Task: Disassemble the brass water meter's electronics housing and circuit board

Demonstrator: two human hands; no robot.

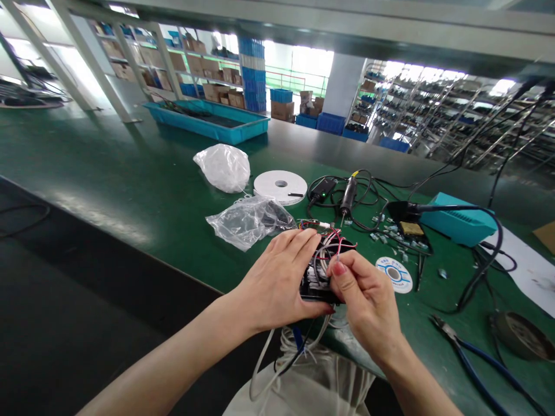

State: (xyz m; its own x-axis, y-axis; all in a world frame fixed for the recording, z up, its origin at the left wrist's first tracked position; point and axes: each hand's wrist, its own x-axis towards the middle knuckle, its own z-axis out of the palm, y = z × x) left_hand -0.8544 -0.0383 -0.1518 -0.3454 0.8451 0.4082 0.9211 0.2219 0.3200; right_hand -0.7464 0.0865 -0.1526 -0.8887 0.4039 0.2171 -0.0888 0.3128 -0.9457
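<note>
Near the front edge of the green bench lies a black housing [310,287] packed with red, white, grey and black wires [323,254]. My left hand [281,277] is wrapped round its left side, thumb along the near edge and fingers over the far side. At the right of the housing my right hand [368,289] pinches a thin wire between thumb and forefinger; the tips hide part of it. White cable [325,329] runs down from the housing to a coil hanging below the bench edge. Behind the housing lies a dark electric screwdriver [348,196].
Clear plastic bags [247,222] and a white tape reel [280,184] lie beyond my left hand. To the right are a solder spool [393,274], blue-handled pliers [472,364], a round dish [522,335], a teal box [459,218] and loose cables. A blue tray [234,136] stands behind.
</note>
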